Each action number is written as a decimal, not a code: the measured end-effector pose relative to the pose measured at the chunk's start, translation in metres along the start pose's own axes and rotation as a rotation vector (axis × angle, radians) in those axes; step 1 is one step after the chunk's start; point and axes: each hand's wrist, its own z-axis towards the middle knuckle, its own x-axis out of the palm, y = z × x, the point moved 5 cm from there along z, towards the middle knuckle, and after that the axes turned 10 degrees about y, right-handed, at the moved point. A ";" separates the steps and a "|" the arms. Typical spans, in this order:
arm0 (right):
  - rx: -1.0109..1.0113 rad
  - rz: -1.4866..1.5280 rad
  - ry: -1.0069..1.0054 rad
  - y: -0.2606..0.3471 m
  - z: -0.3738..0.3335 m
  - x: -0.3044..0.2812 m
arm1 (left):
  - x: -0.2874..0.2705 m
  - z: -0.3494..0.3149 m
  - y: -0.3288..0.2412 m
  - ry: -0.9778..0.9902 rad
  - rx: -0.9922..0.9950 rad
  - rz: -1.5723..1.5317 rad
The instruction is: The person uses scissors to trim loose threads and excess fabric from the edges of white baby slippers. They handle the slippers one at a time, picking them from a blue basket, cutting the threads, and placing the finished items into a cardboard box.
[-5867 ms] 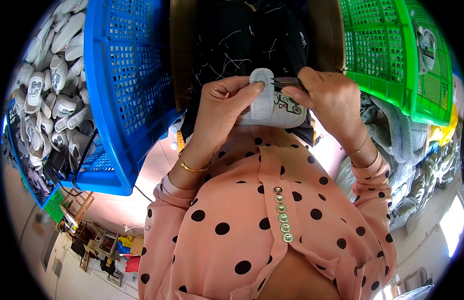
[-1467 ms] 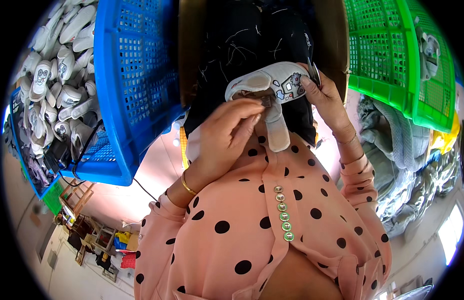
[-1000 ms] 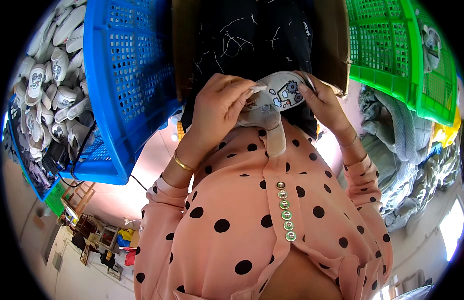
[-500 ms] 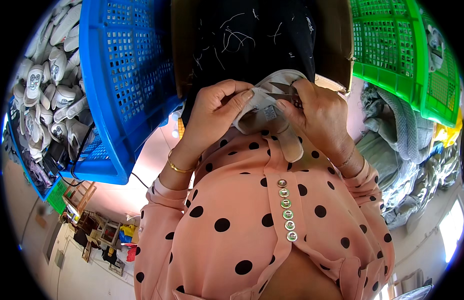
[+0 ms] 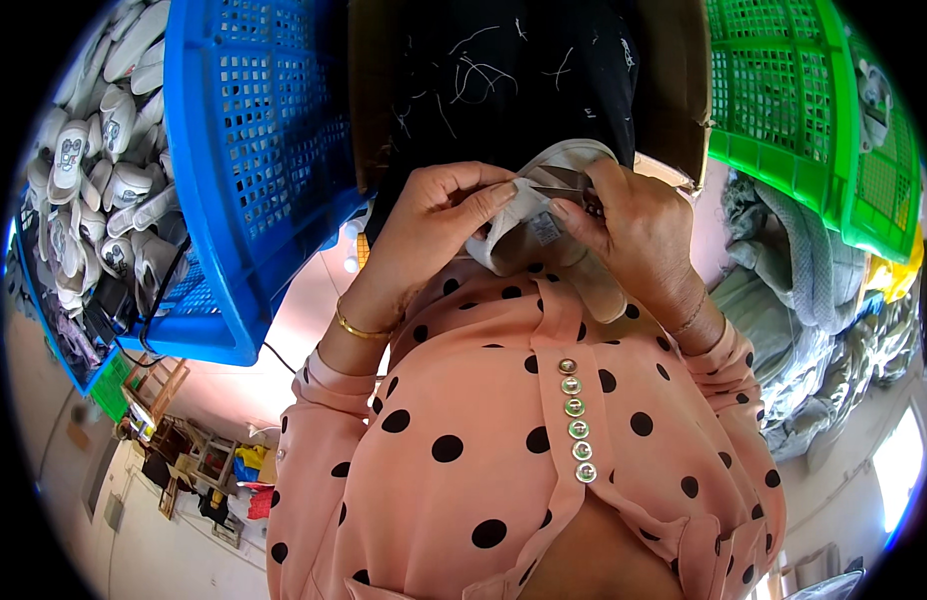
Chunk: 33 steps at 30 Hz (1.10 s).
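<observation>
White cloth shoe, rounded strap | left hand pinching its edge | right hand gripping metal snips

Bright daylight. Window at right blown white, blue-fringed. Black trousers deep in shadow; pale floor glaring off their near left corner. Left hand, right hand fairly sharp. Fisheye bowing toward black rim.
</observation>
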 end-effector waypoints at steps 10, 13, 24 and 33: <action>-0.001 -0.015 -0.022 0.003 0.001 -0.002 | 0.000 0.002 0.003 0.035 -0.002 -0.081; 0.002 -0.039 -0.018 0.004 0.002 -0.003 | 0.000 0.001 0.004 0.016 -0.018 -0.049; 0.202 0.861 0.053 -0.017 0.011 0.001 | 0.000 0.004 0.010 0.030 -0.007 -0.085; -0.142 -0.035 0.138 -0.001 0.009 -0.007 | -0.006 0.008 0.007 0.029 -0.019 0.008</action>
